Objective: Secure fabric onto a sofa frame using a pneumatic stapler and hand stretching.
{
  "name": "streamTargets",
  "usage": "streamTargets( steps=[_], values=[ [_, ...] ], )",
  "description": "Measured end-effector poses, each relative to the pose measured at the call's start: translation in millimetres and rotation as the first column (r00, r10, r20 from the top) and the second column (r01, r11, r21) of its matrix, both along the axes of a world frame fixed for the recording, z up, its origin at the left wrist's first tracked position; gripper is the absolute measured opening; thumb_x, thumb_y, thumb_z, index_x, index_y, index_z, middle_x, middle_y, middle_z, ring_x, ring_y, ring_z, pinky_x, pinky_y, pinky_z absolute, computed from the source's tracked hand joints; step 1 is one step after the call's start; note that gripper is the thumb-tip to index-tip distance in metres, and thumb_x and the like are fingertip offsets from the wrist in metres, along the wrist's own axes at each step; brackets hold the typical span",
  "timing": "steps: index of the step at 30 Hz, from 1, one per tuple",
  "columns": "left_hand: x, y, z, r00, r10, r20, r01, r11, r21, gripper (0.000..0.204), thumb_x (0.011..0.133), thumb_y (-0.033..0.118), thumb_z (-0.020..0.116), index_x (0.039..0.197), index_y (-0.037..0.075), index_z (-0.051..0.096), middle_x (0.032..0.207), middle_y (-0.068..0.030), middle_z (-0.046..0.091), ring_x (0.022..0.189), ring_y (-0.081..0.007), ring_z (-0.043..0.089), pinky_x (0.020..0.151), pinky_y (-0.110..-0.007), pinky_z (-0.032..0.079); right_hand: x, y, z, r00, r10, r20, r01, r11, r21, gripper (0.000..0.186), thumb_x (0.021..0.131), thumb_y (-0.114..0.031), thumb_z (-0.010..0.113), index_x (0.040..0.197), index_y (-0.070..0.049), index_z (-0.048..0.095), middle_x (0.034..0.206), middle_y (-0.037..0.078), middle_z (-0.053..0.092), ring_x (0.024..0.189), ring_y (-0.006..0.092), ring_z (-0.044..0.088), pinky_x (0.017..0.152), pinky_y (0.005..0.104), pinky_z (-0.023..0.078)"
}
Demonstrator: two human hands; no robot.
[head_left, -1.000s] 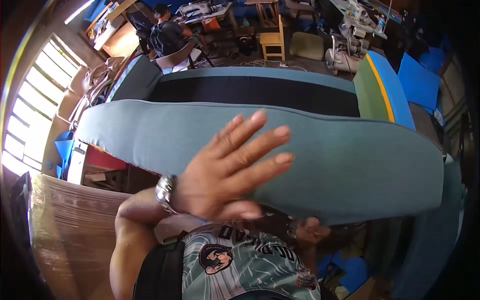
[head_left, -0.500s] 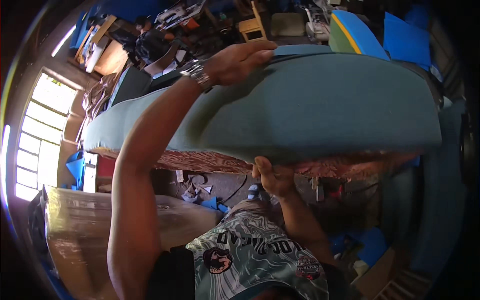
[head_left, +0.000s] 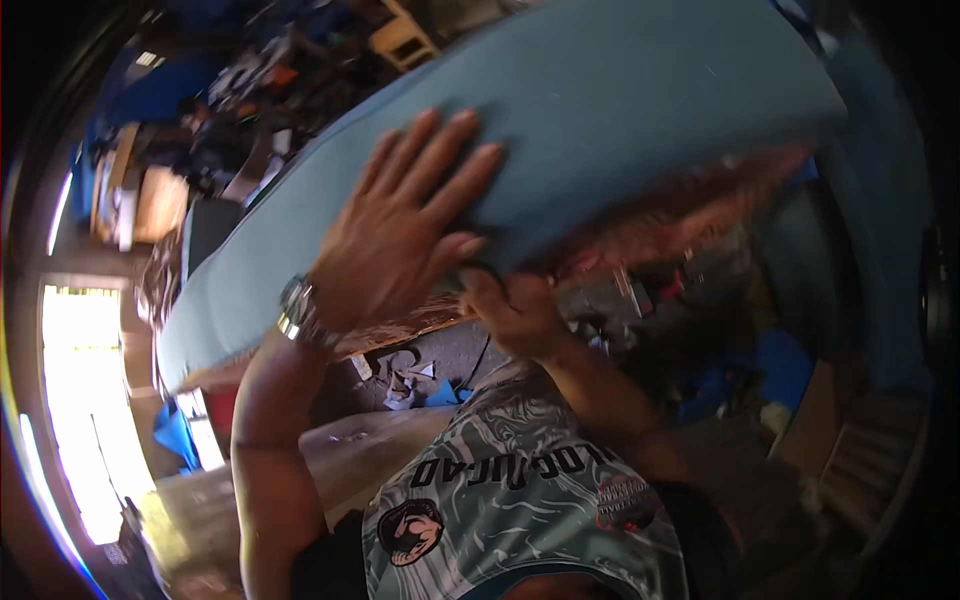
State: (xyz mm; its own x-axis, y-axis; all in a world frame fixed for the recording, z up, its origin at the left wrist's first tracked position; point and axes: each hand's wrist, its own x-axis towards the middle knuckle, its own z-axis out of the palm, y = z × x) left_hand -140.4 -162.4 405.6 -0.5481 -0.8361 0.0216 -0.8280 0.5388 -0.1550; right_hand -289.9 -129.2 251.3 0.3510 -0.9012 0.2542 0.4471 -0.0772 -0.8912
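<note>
- Bkgd: wooden chair (head_left: 403, 42) behind, bright window (head_left: 82, 370) at left, scraps (head_left: 403, 376) on floor (head_left: 452, 350).
- Blue-gray padded piece (head_left: 640, 90) is across front, blocks view behind.
- L hand (head_left: 385, 235): open, flat on it.
- R hand (head_left: 522, 312): curled at lower edge; can't tell if gripping.

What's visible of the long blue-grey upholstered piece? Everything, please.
The long blue-grey upholstered piece looks padded and fabric-covered, its face mostly smooth. Ragged, reddish-brown material shows along its underside, blurred toward the right. It slants across the picture from lower left to upper right, in front of the person, with part of its upper edge out of frame. The left hand lies spread on its face; the right hand is at its lower edge, grip unclear.
</note>
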Motion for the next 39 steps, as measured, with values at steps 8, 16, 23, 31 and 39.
streamTargets(
  steps=[8, 16, 23, 31, 39],
  values=[
    [-10, 0, -12, 0.998, -0.02, 0.065, 0.026, 0.994, -0.103, 0.075, 0.104, 0.052, 0.048, 0.163, 0.01, 0.027, 0.165, -0.0266, 0.03, 0.153, -0.0476, 0.028, 0.124, -0.061, 0.024, -54, -20, -82, 0.959, -0.13, -0.253, 0.055, 0.957, -0.284, 0.016, 0.098, -0.015, 0.068, 0.111, -0.006, 0.07, 0.092, 0.012, 0.075, 0.083, 0.0256, 0.074, 0.073, 0.0389, 0.058],
    [-2, 4, -15, 0.998, 0.062, 0.004, -0.062, 0.998, -0.014, 0.104, 0.076, 0.033, 0.085, 0.161, 0.01, 0.029, 0.165, -0.0283, 0.028, 0.152, -0.0515, 0.027, 0.122, -0.064, 0.025, -258, -22, -365, 0.052, -0.463, -0.885, 0.14, 0.881, -0.452, 0.053, 0.087, -0.008, 0.069, 0.138, -0.004, 0.058, 0.135, 0.023, 0.062, 0.118, 0.0436, 0.061, 0.1, 0.0474, 0.049],
    [0, 3, -10, 0.998, -0.003, -0.058, 0.002, 1.0, -0.015, 0.106, 0.072, 0.039, 0.086, 0.162, 0.018, 0.033, 0.169, -0.0207, 0.026, 0.156, -0.0456, 0.022, 0.124, -0.061, 0.023, -301, -60, -518, -0.313, -0.363, -0.877, -0.093, 0.931, -0.352, 0.041, 0.104, -0.026, 0.048, 0.136, -0.006, 0.063, 0.151, 0.022, 0.052, 0.14, 0.0329, 0.05, 0.114, 0.0463, 0.041],
    [-6, 7, -5, 0.999, 0.035, -0.037, -0.036, 0.999, -0.014, 0.096, 0.079, 0.038, 0.082, 0.161, 0.018, 0.036, 0.17, -0.0155, 0.025, 0.157, -0.0404, 0.021, 0.126, -0.058, 0.02, -250, 20, -442, -0.09, -0.167, -0.982, -0.002, 0.986, -0.167, 0.052, 0.084, -0.038, 0.073, 0.122, -0.004, 0.067, 0.122, 0.026, 0.066, 0.112, 0.0432, 0.064, 0.101, 0.0526, 0.05],
    [8, 5, -10, 0.995, -0.1, 0.015, 0.1, 0.992, -0.08, 0.109, 0.081, 0.039, 0.082, 0.165, 0.011, 0.019, 0.173, -0.0118, 0.017, 0.16, -0.0359, 0.012, 0.129, -0.053, 0.014, -128, 102, -188, 0.341, -0.324, -0.882, 0.288, 0.93, -0.23, 0.036, 0.084, -0.034, 0.077, 0.096, -0.002, 0.065, 0.083, 0.024, 0.069, 0.082, 0.0474, 0.069, 0.072, 0.0526, 0.055]
  ],
)
